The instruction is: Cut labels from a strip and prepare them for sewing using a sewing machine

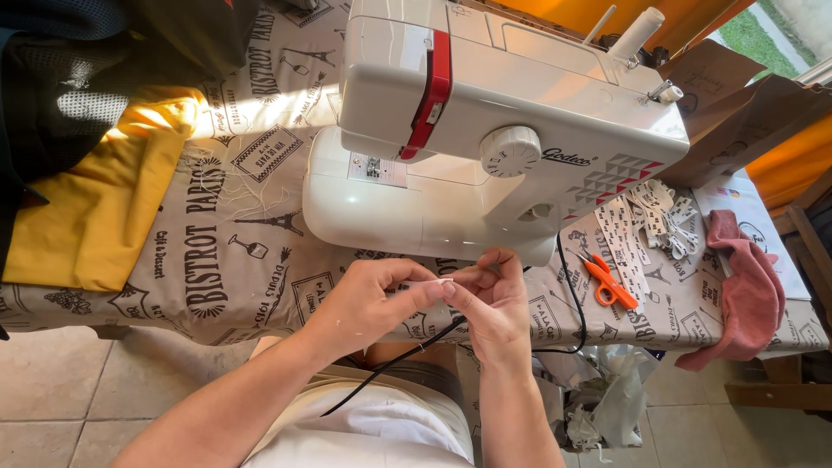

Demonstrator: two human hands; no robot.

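Both hands pinch one small white fabric label [444, 282] between fingertips, left hand [368, 303] and right hand [490, 299] touching, just in front of the white sewing machine [485, 130]. Orange snips [607, 282] lie on the printed tablecloth [234, 251], right of the hands.

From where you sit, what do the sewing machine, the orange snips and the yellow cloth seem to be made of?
The sewing machine looks like moulded white plastic, smooth and slightly glossy, with a red trim strip. The orange snips seem to have plastic handles; the blades are too small to judge. The yellow cloth looks like a soft matte woven fabric, going by its folds. Both hands pinch a small white strip, probably fabric tape.
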